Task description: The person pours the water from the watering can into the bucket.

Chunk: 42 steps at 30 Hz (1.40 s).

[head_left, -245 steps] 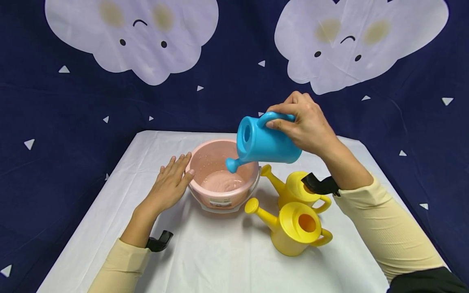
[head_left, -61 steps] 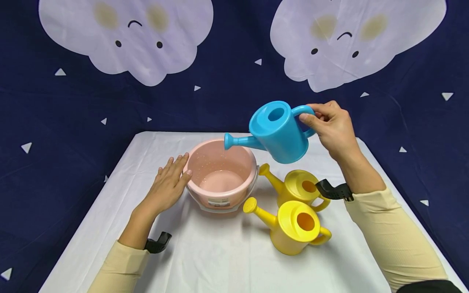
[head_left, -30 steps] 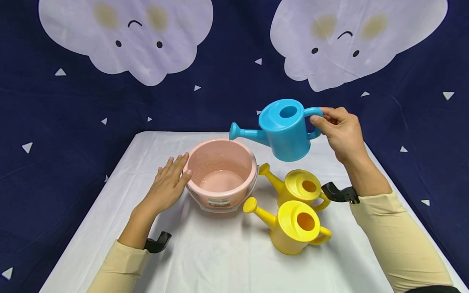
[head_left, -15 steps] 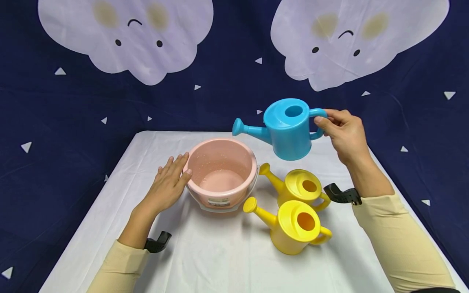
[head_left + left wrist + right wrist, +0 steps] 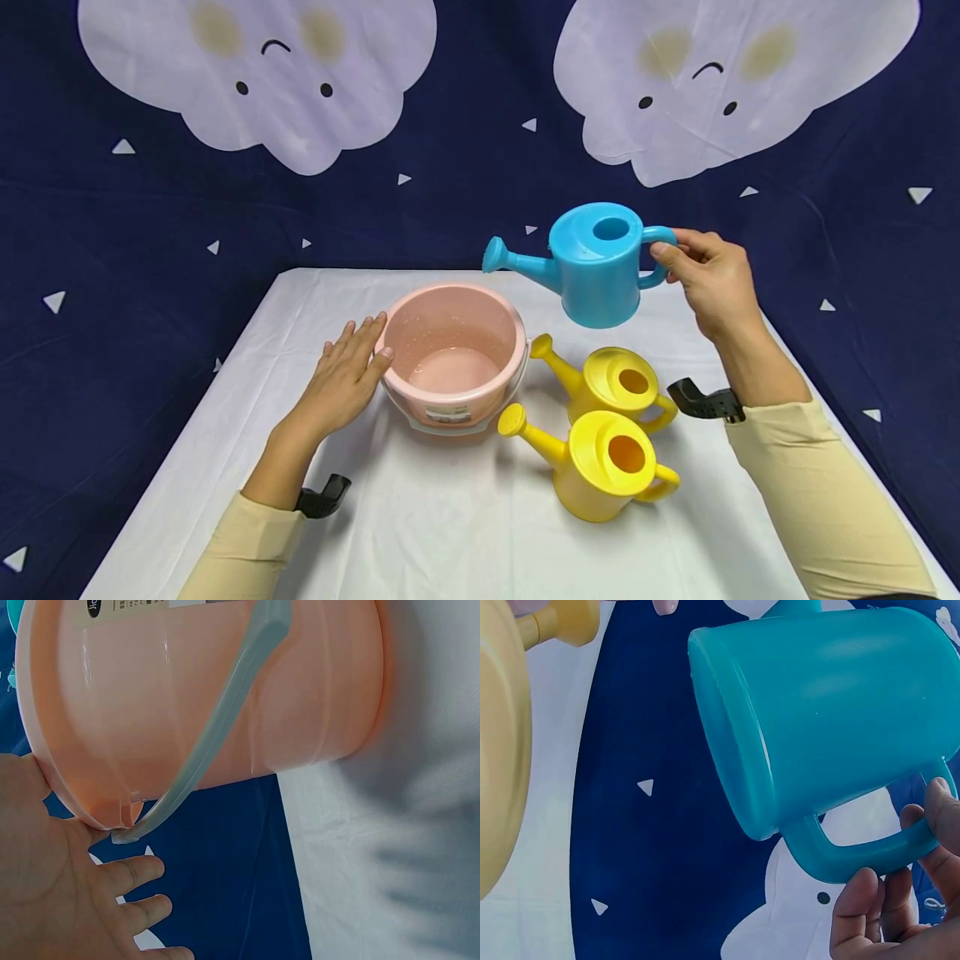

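Note:
A blue watering can hangs upright in the air at the back right, spout to the left. My right hand grips its handle, thumb on top and fingers curled through, as the right wrist view shows. To the left stands a pink bucket with a shallow pool of water in its bottom and drops on its inner wall. My left hand rests against the bucket's left rim with its fingers straight. In the left wrist view the bucket's grey bail hangs down along its side.
Two yellow watering cans stand right of the bucket: a rear one and a front one, both with spouts pointing left. A white cloth covers the table. Behind it hangs a dark blue backdrop with pale clouds.
The blue watering can was tipped over the bucket; it has since been turned upright and carried right, away from the bucket. My left hand has stayed at the rim.

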Each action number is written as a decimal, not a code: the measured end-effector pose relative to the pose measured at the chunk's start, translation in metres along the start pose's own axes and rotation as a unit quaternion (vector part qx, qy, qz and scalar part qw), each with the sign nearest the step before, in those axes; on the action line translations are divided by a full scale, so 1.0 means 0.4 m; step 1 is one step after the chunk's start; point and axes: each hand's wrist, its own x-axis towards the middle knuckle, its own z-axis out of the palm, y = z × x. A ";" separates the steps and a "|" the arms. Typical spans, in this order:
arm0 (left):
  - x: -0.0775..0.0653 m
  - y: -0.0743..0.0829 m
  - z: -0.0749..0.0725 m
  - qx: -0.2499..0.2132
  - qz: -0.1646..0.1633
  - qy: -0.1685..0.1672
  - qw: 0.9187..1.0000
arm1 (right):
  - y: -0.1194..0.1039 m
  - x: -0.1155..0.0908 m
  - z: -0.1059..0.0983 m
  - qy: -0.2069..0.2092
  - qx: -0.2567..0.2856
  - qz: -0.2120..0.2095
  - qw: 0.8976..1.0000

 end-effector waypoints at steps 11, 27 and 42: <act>0.001 0.000 0.001 0.003 0.001 0.003 1.000 | 0.024 -0.001 -0.009 -0.006 -0.004 0.018 1.000; 0.001 -0.003 0.003 0.000 0.002 0.001 1.000 | 0.072 -0.004 -0.028 -0.014 0.044 0.049 0.998; 0.001 -0.003 0.004 -0.003 0.002 0.000 1.000 | 0.118 0.000 -0.033 -0.015 -0.009 0.084 0.996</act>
